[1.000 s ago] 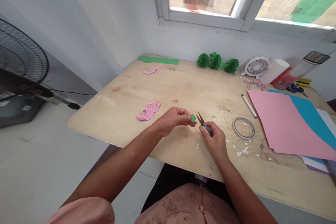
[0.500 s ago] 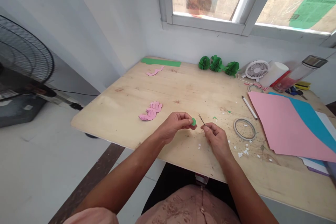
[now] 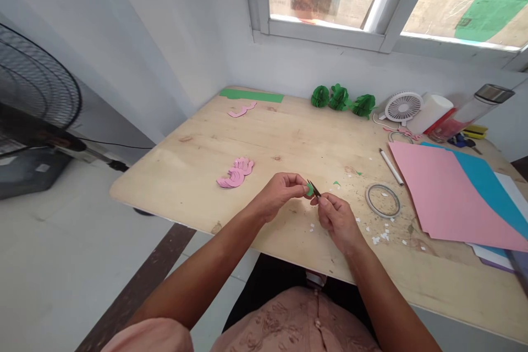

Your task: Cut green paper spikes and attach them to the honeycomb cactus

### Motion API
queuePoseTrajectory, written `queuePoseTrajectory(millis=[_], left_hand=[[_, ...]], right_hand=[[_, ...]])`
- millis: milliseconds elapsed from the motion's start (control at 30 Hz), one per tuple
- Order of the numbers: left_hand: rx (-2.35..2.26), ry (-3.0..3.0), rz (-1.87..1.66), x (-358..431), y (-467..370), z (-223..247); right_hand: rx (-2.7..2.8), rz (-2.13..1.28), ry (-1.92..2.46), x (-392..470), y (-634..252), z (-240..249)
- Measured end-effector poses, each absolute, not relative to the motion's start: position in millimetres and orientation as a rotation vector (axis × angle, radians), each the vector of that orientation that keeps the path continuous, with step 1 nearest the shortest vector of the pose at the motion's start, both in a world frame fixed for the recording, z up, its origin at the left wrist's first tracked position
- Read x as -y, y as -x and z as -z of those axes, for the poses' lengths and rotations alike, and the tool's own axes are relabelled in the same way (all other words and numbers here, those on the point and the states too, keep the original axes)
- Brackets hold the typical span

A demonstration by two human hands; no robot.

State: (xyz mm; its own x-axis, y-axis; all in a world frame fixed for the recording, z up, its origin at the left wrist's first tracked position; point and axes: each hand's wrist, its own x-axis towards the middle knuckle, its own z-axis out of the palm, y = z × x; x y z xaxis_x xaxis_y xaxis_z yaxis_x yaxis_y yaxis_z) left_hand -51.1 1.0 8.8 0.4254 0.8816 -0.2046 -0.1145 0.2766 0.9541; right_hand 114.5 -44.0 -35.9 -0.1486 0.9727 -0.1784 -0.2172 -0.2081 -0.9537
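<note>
My left hand [image 3: 282, 193], its thumb and fingers pinched together, holds a small green paper piece [image 3: 310, 190]. Dark, thin-tipped tweezers [image 3: 314, 189] are pinched in my right hand [image 3: 336, 219], with their tips at the green piece. Fingers hide part of the paper. Both hands are just above the table's near side. Left of them lies a fanned pile of pink scalloped paper cutouts [image 3: 236, 174]. A roll of narrow tape [image 3: 383, 201] lies flat to the right, near several tiny white paper squares [image 3: 384, 236].
Pink sheets [image 3: 449, 198] and blue sheets [image 3: 490, 187] are stacked at right, beside a white pen [image 3: 391, 167]. Green folded paper shapes [image 3: 339, 98], a small white fan [image 3: 403, 107] and a bottle [image 3: 466, 113] stand along the wall. A green strip [image 3: 256, 96] lies at the back left.
My hands have come together. The tweezers' tips, apart from the green paper piece before, are now at it.
</note>
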Motion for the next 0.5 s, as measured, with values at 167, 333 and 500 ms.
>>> queuePoseTrajectory(millis=[167,333,500], left_hand=[[-0.911,-1.09,-0.801,-2.1,51.5,-12.1],[-0.894,-1.094,-0.789,-1.3,52.9,-13.9],[-0.906,-1.09,-0.784,-1.0,53.5,-14.0]], right_hand=[[0.991,-1.598,1.084,44.1,-115.1,34.3],[0.985,-1.615,1.071,44.5,-115.1,33.2],[0.976,-1.62,1.055,45.5,-114.3,33.3]])
